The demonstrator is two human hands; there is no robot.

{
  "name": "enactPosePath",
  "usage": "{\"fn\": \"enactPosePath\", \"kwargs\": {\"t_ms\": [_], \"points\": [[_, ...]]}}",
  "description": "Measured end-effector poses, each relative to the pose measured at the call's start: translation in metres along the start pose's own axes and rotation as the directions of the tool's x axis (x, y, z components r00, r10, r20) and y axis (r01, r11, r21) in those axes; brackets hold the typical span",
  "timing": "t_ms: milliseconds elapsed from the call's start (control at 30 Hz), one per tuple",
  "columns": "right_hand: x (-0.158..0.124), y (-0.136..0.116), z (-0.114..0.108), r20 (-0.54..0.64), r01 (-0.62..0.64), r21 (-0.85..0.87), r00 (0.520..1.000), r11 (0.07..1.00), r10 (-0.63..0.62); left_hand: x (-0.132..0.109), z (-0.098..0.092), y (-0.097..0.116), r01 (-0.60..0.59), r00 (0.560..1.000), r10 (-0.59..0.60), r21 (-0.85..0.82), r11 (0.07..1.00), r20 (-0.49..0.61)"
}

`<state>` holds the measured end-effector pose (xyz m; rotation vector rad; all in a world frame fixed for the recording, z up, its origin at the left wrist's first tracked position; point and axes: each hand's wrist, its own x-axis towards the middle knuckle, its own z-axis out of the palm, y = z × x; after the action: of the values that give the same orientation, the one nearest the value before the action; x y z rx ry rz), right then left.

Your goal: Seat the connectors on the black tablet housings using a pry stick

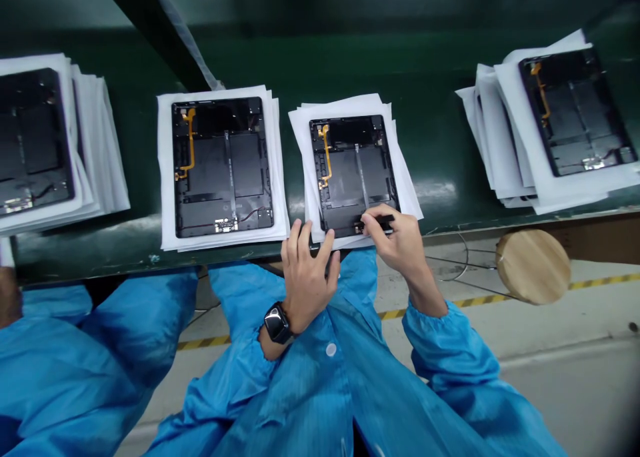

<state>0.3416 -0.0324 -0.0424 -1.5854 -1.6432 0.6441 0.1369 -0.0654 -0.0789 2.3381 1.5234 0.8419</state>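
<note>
An opened black tablet chassis (354, 174) with an orange flex cable lies on a small stack of white sheets (345, 107) on the green conveyor belt (430, 130), straight ahead. My right hand (397, 240) is pinched on a small black part at the chassis's near edge. My left hand (305, 270), a black watch on its wrist, rests with fingers stretched out on the paper at the chassis's near left corner. Both arms wear blue sleeves.
Another open chassis on paper (223, 167) lies just left. More chassis on paper stacks sit at far left (35, 140) and far right (575, 110). A round wooden stool seat (533, 265) stands right. Another person's blue-clad arm (75, 350) is at lower left.
</note>
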Motion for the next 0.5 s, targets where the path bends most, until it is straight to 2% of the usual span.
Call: {"fn": "enactPosePath", "kwargs": {"t_ms": [267, 500], "points": [[0.002, 0.001, -0.004, 0.015, 0.011, -0.031, 1.0, 0.999, -0.011, 0.004, 0.001, 0.008, 0.01, 1.0, -0.009, 0.034, 0.999, -0.019], [0.001, -0.002, -0.004, 0.003, -0.001, -0.002, 1.0, 1.0, 0.001, 0.015, 0.007, 0.013, -0.083, 0.996, 0.081, 0.054, 0.995, 0.039]]}}
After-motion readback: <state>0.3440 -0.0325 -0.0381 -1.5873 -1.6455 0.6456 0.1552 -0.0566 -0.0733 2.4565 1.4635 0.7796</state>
